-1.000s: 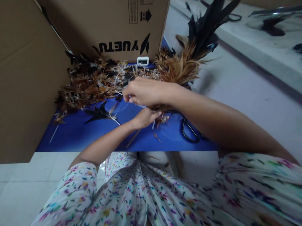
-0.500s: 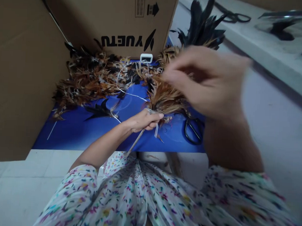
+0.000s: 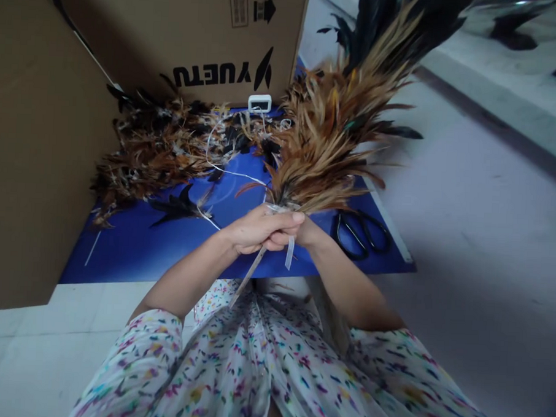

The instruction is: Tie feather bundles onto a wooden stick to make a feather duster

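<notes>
My left hand (image 3: 263, 229) is closed round the thin stick (image 3: 247, 278) of a feather duster (image 3: 327, 143), at the base of its feathers. Brown and black plumes fan out beyond the hand, up to the right. A strip of clear tape or ribbon (image 3: 289, 253) crosses the top of this hand, and its loose end hangs down. My right hand (image 3: 307, 232) meets the left one from the right, by the feather base; its fingers are hidden. Just right of it, black-handled scissors (image 3: 353, 235) lie on the blue table surface (image 3: 241, 198).
Loose brown and black feathers (image 3: 156, 151) are heaped along the back left. A black feather tuft (image 3: 181, 207) lies nearer. White string (image 3: 233, 171) runs from a small white device (image 3: 259, 103). Tall cardboard (image 3: 142, 36) walls off the back and left. A pale ledge (image 3: 504, 89) stands right.
My right hand has come down from its raised, blurred position to the left hand. More of the duster's plumes and the scissors now show. The left hand keeps its hold.
</notes>
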Tool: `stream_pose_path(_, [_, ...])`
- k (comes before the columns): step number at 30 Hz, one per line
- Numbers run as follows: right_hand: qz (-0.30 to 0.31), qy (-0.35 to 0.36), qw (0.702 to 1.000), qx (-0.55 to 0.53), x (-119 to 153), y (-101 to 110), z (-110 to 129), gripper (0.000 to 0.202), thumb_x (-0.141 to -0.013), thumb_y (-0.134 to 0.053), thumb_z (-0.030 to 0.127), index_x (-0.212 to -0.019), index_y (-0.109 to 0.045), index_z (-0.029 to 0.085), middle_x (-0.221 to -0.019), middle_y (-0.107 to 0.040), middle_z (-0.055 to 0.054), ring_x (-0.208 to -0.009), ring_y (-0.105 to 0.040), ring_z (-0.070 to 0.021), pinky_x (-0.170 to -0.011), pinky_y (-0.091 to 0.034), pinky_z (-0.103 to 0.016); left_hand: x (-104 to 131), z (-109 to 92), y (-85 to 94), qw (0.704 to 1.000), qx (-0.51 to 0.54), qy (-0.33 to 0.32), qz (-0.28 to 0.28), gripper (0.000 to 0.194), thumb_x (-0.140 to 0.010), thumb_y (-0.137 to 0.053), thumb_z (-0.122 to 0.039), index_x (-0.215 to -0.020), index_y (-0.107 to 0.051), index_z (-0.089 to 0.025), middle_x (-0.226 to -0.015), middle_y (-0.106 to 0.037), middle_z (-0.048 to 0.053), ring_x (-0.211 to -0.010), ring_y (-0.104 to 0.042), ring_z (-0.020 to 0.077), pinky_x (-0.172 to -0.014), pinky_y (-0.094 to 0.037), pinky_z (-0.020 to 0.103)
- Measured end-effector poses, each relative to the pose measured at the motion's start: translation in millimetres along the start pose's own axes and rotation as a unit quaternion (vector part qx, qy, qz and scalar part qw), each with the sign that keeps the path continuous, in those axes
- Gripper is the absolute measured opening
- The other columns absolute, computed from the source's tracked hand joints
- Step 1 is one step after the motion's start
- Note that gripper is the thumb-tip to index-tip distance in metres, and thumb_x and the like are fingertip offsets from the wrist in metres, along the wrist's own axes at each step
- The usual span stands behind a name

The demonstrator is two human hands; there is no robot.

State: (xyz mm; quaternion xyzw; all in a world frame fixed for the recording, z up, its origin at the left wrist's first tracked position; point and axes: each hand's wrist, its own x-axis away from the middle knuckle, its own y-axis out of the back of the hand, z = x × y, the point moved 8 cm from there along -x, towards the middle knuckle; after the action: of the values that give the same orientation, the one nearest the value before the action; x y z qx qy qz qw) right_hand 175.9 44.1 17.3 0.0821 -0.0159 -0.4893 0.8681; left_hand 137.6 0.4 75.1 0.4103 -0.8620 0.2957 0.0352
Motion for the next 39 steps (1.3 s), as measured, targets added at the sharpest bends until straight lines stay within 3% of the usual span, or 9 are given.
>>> stream_pose_path(6, [-0.131,0.005,0.99,0.045,13.7,49.8,8.6,0.028,-0.071,-0.066,0.049,-0.064,-0.062,0.022,-0.069,-0.066,-0.002,-0.075,-0.061,-0.0206,-0.075,-0.052,-0.038,6.0,4.1,6.7,0.998,0.01,0.009,0.054,0.051,-0.072,-0.08,-0.042,-0.063,-0.036,-0.017,-0.059,-0.027,-0.009,-0.043,-0.023,-0.0012,-0.034,-0.015,0.008])
stream_pose_path(9, [-0.12,0.059,0.988,0.083,21.8,58.7,31.7,0.027,-0.077,-0.062,0.046,-0.063,-0.06,0.024,-0.069,-0.066,-0.001,-0.076,-0.06,-0.02,-0.077,-0.052,-0.037,4.6,7.8,11.2,0.998,-0.001,0.021,0.06,0.051,-0.074,-0.077,-0.043,-0.062,-0.035,-0.017,-0.061,-0.025,-0.008,-0.044,-0.022,-0.0011,-0.034,-0.015,0.008])
stream_pose_path(16, [-0.06,0.13,0.981,0.131,40.2,55.1,56.1,0.024,-0.085,-0.056,0.029,-0.062,-0.056,0.022,-0.063,-0.059,0.001,-0.063,-0.055,-0.0156,-0.067,-0.048,-0.031,1.7,14.9,17.0,0.997,-0.031,0.05,0.04,0.05,-0.073,-0.078,-0.042,-0.064,-0.036,-0.018,-0.059,-0.025,-0.009,-0.044,-0.023,-0.0006,-0.035,-0.014,0.009])
stream_pose_path(21, [-0.076,0.154,0.974,0.148,43.1,54.4,66.5,0.018,-0.085,-0.055,0.025,-0.071,-0.065,0.022,-0.074,-0.068,-0.001,-0.076,-0.062,-0.0187,-0.08,-0.051,-0.035,2.7,17.6,21.6,0.996,-0.057,0.064,0.018,0.052,-0.072,-0.079,-0.044,-0.061,-0.035,-0.018,-0.058,-0.026,-0.009,-0.043,-0.024,-0.0013,-0.036,-0.014,0.01])
stream_pose_path(24, [-0.091,0.126,0.979,0.135,42.0,55.6,69.0,0.021,-0.083,-0.063,0.038,-0.069,-0.066,0.022,-0.076,-0.07,-0.003,-0.08,-0.064,-0.0213,-0.082,-0.052,-0.038,3.0,16.4,29.8,0.996,-0.066,0.06,-0.019,0.05,-0.071,-0.079,-0.043,-0.062,-0.038,-0.017,-0.057,-0.029,-0.008,-0.043,-0.025,-0.0013,-0.036,-0.014,0.01])
stream_pose_path(27, [-0.082,0.035,0.993,0.071,40.1,49.2,55.3,0.034,-0.081,-0.067,0.048,-0.062,-0.06,0.02,-0.062,-0.064,-0.002,-0.064,-0.062,-0.0174,-0.065,-0.053,-0.032,3.0,12.2,36.4,0.996,-0.062,0.046,-0.046,0.047,-0.07,-0.08,-0.043,-0.064,-0.041,-0.016,-0.057,-0.032,-0.008,-0.043,-0.025,-0.0014,-0.036,-0.015,0.01])
stream_pose_path(30, [-0.084,-0.039,0.994,-0.06,42.2,36.8,36.0,0.038,-0.079,-0.07,0.051,-0.065,-0.055,0.019,-0.05,-0.05,0.005,-0.045,-0.049,-0.0102,-0.047,-0.045,-0.025,2.9,6.4,42.2,0.995,-0.073,0.022,-0.067,0.05,-0.07,-0.08,-0.044,-0.063,-0.04,-0.016,-0.056,-0.031,-0.009,-0.043,-0.025,-0.0014,-0.036,-0.014,0.01])
stream_pose_path(33, [-0.097,-0.059,0.984,-0.136,46.2,27.3,26.1,0.037,-0.077,-0.071,0.051,-0.074,-0.056,0.019,-0.05,-0.041,0.009,-0.04,-0.035,-0.0058,-0.039,-0.033,-0.022,3.3,1.9,49.7,0.991,-0.097,-0.001,-0.097,0.051,-0.069,-0.08,-0.045,-0.062,-0.038,-0.016,-0.056,-0.032,-0.008,-0.043,-0.026,-0.0012,-0.036,-0.014,0.011])
stream_pose_path(39, [-0.159,-0.011,0.987,0.001,54.9,34.3,42.1,0.025,-0.085,-0.063,0.038,-0.072,-0.059,0.018,-0.055,-0.045,0.006,-0.05,-0.037,-0.0065,-0.047,-0.028,-0.022,4.1,0.8,57.2,0.983,-0.134,-0.009,-0.129,0.049,-0.071,-0.078,-0.046,-0.065,-0.039,-0.017,-0.055,-0.035,-0.008,-0.043,-0.029,-0.0004,-0.037,-0.016,0.012])
